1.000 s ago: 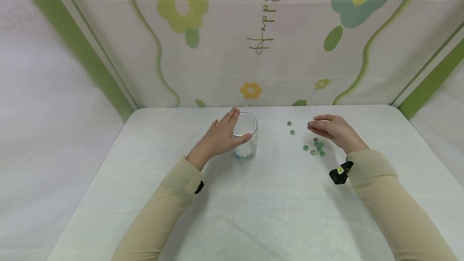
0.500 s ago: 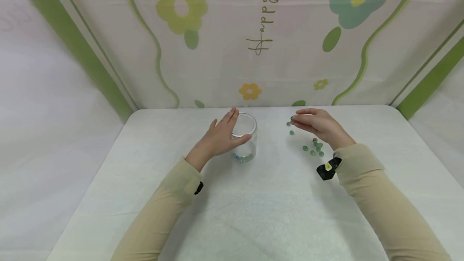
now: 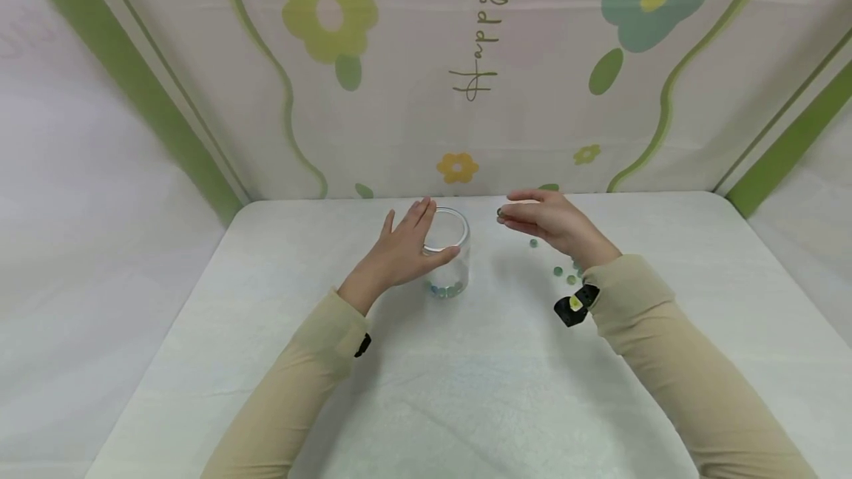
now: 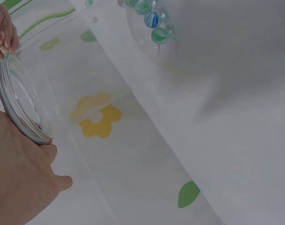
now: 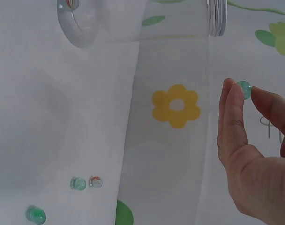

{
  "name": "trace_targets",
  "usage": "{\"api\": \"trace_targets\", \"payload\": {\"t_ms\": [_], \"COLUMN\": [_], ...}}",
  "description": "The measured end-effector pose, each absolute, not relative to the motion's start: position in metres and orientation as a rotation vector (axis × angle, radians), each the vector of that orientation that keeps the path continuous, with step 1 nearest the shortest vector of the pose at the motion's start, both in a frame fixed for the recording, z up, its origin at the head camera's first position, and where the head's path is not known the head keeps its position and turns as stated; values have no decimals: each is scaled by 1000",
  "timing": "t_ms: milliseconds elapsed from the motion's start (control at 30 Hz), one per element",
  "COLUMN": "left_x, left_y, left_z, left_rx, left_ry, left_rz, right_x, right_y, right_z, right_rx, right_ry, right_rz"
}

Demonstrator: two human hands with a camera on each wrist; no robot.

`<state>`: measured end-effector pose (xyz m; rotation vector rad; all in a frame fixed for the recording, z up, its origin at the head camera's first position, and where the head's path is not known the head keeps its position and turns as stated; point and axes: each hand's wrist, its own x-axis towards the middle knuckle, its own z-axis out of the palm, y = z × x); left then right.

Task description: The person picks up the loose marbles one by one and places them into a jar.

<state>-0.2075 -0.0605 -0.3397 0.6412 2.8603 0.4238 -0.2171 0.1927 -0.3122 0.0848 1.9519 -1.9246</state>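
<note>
A clear jar (image 3: 458, 266) stands upright on the table, with several marbles (image 4: 152, 19) at its bottom. My left hand (image 3: 401, 251) holds the jar at its rim, thumb at the near side and fingers along the left and far side. To the right of the jar, my right hand (image 3: 549, 222) is raised above the table. Between its thumb and fingertips it pinches a green marble (image 5: 244, 89), seen clearly in the right wrist view. That marble is outside the jar, level with the rim and apart from it.
Loose marbles (image 3: 558, 271) lie on the white table (image 3: 426, 383) at the right, some hidden behind the right wrist. In the right wrist view, a green marble (image 5: 38, 215) lies at lower left. A flowered cloth backdrop (image 3: 399, 94) rises behind the table's far edge.
My right hand has moved left with the pinched marble, from beside the loose marbles to near the jar. My left hand has stayed at the jar's rim.
</note>
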Motion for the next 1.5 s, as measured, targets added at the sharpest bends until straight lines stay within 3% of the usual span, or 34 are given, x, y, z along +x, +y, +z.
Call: {"api": "trace_targets", "payload": {"t_ms": [367,767,1500], "left_x": [-208,-206,-206], "left_y": [-63,-62,-58], "left_z": [-341,-339,-340], "left_rx": [637,628,639], "left_ry": [2848,2829,2835], "left_rz": [452,496,497], "right_x": [-215,-214,-210], "right_y": [153,147,235], "right_z": [-310,-314,-348], "right_rx": [10,-15,159], "right_ry": [1948,2010,2055], "right_rz": [-1890,-1856,-1835]}}
